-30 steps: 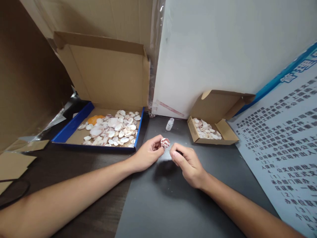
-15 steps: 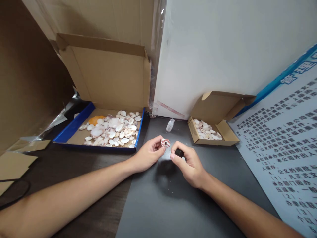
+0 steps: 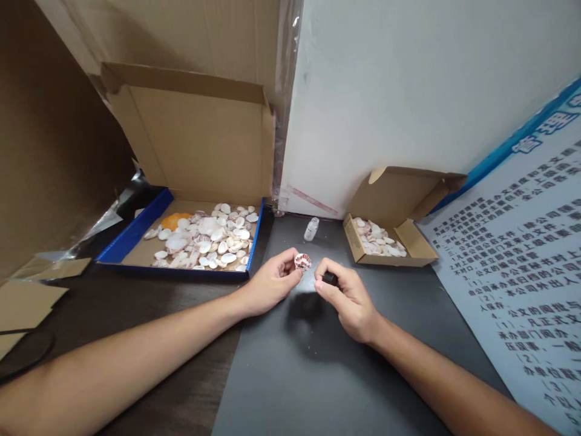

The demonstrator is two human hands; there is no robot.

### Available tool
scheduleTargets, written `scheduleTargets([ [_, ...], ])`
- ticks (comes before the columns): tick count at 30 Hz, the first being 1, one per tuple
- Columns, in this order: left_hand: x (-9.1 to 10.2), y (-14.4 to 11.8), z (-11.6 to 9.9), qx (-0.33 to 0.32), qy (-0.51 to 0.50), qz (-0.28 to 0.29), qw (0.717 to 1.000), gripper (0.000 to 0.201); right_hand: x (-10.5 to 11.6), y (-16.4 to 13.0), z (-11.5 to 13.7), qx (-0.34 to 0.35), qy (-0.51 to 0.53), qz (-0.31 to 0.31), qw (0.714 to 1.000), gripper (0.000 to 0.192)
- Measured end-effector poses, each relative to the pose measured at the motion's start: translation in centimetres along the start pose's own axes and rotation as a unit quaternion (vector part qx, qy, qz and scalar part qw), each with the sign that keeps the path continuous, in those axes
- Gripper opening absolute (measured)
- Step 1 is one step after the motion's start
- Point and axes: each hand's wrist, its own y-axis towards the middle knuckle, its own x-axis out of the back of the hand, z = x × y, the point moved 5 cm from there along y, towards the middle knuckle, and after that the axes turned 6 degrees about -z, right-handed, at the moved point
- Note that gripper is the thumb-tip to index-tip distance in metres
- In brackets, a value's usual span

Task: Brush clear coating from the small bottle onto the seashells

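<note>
Between the fingertips of my left hand (image 3: 272,283) is a small ribbed seashell (image 3: 302,261), white with reddish-brown marks. My right hand (image 3: 350,304) is closed around a black cap (image 3: 330,278), just to the right of the shell and apart from it. Whether a brush or stem extends from the cap is too small to make out. Beyond both hands, a small clear bottle (image 3: 311,229) with whitish contents stands uncapped on the grey mat (image 3: 290,369).
To the left, an open blue-edged cardboard box (image 3: 136,251) holds many pale seashells (image 3: 213,233) and an orange one (image 3: 176,220). A smaller open carton (image 3: 417,242) with shells stands at right. Cardboard scraps (image 3: 31,297) lie far left; a printed board (image 3: 512,260) leans at right.
The seashell has turned in my left fingers, so more of its patterned ribbed side shows. My right hand with the black cap has shifted slightly right, away from it.
</note>
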Motion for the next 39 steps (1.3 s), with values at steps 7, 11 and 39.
scheduleTargets([
  [7,0.0,0.1,-0.2,-0.002,0.006,-0.005,1.000,0.026,0.5,0.2,-0.3,-0.008,-0.041,-0.058,0.997,0.017],
  [11,0.0,0.1,-0.1,-0.003,0.003,0.000,1.000,0.026,0.0,0.0,0.3,0.011,-0.018,0.002,1.000,0.022],
  [39,0.0,0.2,0.2,0.013,-0.014,0.004,1.000,0.028,0.0,-0.2,0.4,0.022,-0.057,-0.019,0.998,0.019],
])
